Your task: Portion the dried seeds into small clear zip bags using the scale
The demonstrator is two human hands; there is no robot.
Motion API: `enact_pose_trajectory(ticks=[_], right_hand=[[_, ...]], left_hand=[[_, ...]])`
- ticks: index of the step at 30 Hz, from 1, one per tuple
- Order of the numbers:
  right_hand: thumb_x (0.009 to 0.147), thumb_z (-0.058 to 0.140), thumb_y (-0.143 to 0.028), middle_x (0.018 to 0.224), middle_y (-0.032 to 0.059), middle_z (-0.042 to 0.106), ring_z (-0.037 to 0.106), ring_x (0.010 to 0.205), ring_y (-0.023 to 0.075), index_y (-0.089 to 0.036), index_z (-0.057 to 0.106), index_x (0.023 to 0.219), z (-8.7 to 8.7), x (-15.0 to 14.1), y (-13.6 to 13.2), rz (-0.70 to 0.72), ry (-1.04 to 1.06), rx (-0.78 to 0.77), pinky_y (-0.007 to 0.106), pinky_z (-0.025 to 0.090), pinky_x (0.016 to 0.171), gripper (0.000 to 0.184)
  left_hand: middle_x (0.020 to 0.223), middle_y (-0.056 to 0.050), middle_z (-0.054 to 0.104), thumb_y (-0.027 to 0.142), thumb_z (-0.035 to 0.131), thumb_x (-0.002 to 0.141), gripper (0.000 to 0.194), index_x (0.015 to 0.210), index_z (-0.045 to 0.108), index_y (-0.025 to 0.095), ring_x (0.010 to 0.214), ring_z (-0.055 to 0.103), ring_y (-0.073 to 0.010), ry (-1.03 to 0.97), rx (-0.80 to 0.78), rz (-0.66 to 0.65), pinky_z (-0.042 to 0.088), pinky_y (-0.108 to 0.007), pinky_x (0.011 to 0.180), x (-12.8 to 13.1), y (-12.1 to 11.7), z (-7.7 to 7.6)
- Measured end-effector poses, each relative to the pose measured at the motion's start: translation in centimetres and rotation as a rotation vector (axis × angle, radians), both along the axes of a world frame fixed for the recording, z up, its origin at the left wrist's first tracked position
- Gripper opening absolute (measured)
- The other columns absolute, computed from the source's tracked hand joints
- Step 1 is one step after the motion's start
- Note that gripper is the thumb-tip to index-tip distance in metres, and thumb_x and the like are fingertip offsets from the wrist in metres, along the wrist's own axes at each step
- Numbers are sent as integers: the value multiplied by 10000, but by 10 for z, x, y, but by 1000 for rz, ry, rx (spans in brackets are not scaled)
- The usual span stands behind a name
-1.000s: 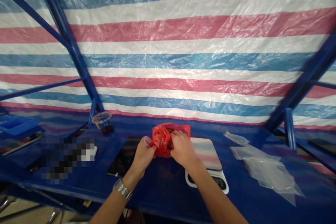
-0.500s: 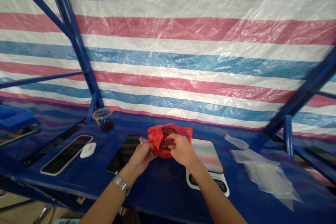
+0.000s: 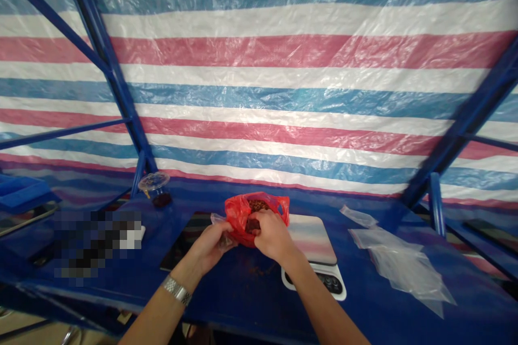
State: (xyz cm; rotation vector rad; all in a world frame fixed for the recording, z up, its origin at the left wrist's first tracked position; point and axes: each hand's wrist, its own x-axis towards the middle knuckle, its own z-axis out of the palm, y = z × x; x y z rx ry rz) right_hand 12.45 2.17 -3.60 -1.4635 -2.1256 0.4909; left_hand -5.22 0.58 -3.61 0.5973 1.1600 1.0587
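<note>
A red plastic bag (image 3: pixel 243 209) with dark brown bits inside sits open on the blue table (image 3: pixel 251 291). My right hand (image 3: pixel 272 235) is closed with its fingers pinched on the bag's near rim, at the mouth. My left hand (image 3: pixel 210 242), with a metal watch on the wrist, is closed on a small clear plastic bag (image 3: pixel 217 220) right beside the red bag's left side. A white kitchen scale (image 3: pixel 313 248) stands just right of the red bag, partly behind my right forearm.
Clear plastic bags (image 3: pixel 399 261) lie on the table at the right. A lidded clear cup (image 3: pixel 156 188) with dark contents stands at the back left. A dark tablet (image 3: pixel 182 242) lies under my left hand. Blue metal frame posts (image 3: pixel 121 91) and a striped tarp stand behind.
My right hand has shifted slightly down onto the red bag's near rim. My left hand stays beside the bag with the clear bag. The view moved a little.
</note>
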Motion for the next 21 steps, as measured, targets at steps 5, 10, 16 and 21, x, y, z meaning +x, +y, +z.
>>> enact_pose_trajectory(ticks=[5, 10, 16, 21], right_hand=[[768, 637, -57, 1108, 62, 787, 717, 1057, 249, -235, 742, 1134, 7, 6, 4, -98, 59, -65, 330, 499, 929, 420], [767, 629, -43, 1050, 84, 783, 719, 1035, 270, -208, 695, 1085, 14, 17, 4, -168, 46, -11, 341, 480, 865, 365], [847, 606, -80, 1072, 107, 762, 713, 1051, 271, -189, 590, 1129, 16, 29, 5, -160, 231, 41, 345, 484, 855, 303], [899, 605, -159, 1118, 96, 754, 714, 1043, 245, -208, 568, 1142, 22, 48, 10, -169, 477, 86, 365, 517, 904, 251]], left_hand=[[837, -85, 750, 217, 814, 661, 224, 834, 696, 140, 709, 678, -187, 76, 37, 45, 579, -331, 725, -9, -3, 15], [829, 15, 666, 335, 823, 693, 455, 1084, 625, 210, 729, 626, -142, 295, 219, 368, 515, -258, 687, -16, -8, 36], [708, 66, 564, 555, 821, 675, 637, 1173, 586, 236, 597, 520, -113, 156, 503, 259, 430, -225, 567, 32, -27, 62], [662, 43, 565, 698, 755, 663, 582, 908, 593, 196, 570, 527, -120, 7, 371, -44, 435, -246, 574, 80, -23, 58]])
